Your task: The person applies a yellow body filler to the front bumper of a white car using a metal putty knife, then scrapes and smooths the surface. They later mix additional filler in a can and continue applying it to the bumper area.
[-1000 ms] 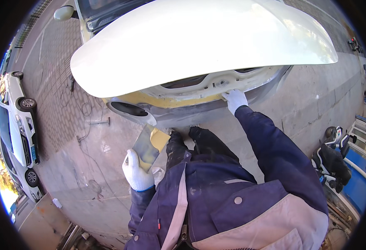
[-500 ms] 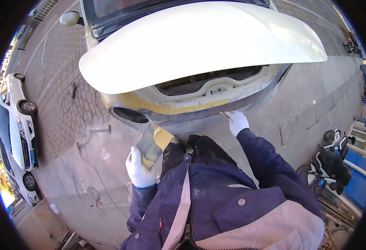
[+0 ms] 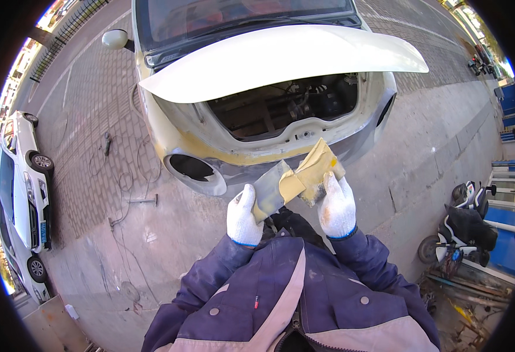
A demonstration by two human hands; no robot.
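At frame centre, the gloved left hand is clamped on the lower left of a grey plate, whose long axis rises toward upper right. The gloved right hand is clamped on a yellow-smeared flat piece, lying up and left of that hand. The 2 items meet at a lump of yellow paste, nearer the right hand; exact contact cannot be told. Above them runs the car bumper, beneath a raised hood. Concrete ground extends rightward.
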